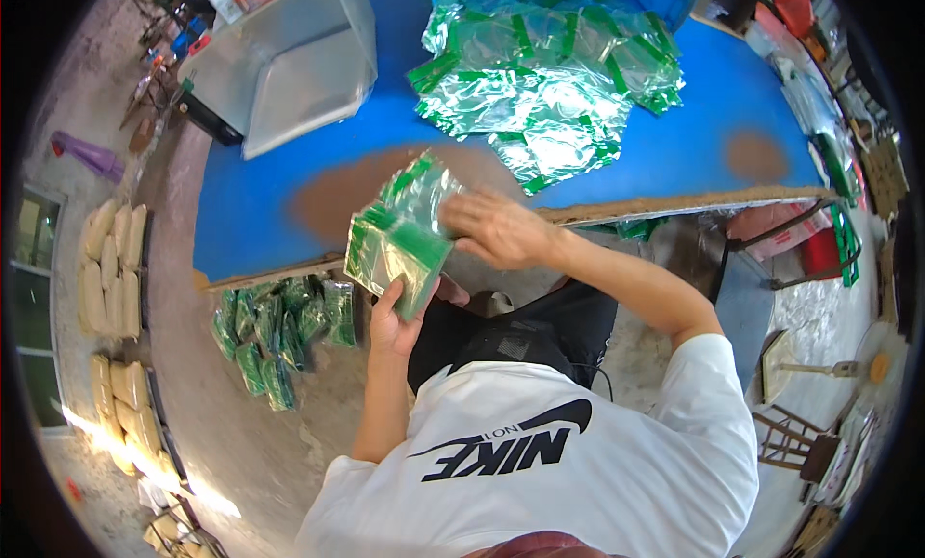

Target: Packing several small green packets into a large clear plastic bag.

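Observation:
My left hand (393, 325) is closed around the lower edge of a small stack of flat plastic bags (400, 254), clear with green bands, tilted over the front edge of the table. Another clear bag with green edging (421, 194) lies at an angle across the top of that stack. At its right side the fingers of my right hand (496, 232) are bent in on this bag; slight blur softens them, and the fingertips are partly hidden. Farther back on the table spreads a loose pile of similar shiny bags (549, 86).
The blue table (395, 105) has worn brown patches and a rough front edge. A translucent plastic bin (313, 86) lies at the back left. Several green filled packs (279, 332) rest on the floor below. Stacked pale sacks (114, 269) stand far left; a metal-framed cart (800, 245) is at right.

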Demonstrator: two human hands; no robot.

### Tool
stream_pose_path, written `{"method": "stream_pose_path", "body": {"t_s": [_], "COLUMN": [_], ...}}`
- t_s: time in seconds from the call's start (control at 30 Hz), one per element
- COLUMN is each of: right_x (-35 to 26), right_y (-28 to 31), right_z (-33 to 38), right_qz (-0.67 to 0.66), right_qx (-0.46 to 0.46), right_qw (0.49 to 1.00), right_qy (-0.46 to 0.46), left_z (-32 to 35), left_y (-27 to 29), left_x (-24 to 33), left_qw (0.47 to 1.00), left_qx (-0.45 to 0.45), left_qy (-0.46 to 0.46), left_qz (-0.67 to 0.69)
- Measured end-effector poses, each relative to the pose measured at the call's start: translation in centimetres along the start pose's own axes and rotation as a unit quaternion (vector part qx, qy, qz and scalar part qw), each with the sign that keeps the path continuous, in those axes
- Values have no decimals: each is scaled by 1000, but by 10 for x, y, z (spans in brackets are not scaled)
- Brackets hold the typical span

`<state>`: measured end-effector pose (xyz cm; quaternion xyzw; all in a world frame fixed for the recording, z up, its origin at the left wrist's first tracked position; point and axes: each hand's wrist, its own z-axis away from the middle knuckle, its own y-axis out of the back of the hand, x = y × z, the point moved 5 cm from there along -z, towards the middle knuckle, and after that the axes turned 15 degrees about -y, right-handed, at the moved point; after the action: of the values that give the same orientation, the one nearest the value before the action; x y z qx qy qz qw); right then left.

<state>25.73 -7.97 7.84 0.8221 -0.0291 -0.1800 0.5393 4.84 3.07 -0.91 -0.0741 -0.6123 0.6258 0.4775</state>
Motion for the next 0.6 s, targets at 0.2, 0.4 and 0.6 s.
{"method": "stream_pose_path", "body": {"t_s": [0.2,0.4,0.6], "right_x": [67,-3,85], "right_y": [13,-2,-5], "right_z": [-50,-23,-111], "right_qz": [-16,-109,-33], "right_qx": [102,-34,92], "right_qw": [982,992,987], "right_qy": [-158,59,-130], "left_z": [9,8,21], "left_y": [-3,24,-4], "left_x": [-4,4,1], "left_qw": [999,998,996], "left_qx": [-29,-58,-83], "left_qy": [31,7,16], "left_qz": [-6,36,-40]}}
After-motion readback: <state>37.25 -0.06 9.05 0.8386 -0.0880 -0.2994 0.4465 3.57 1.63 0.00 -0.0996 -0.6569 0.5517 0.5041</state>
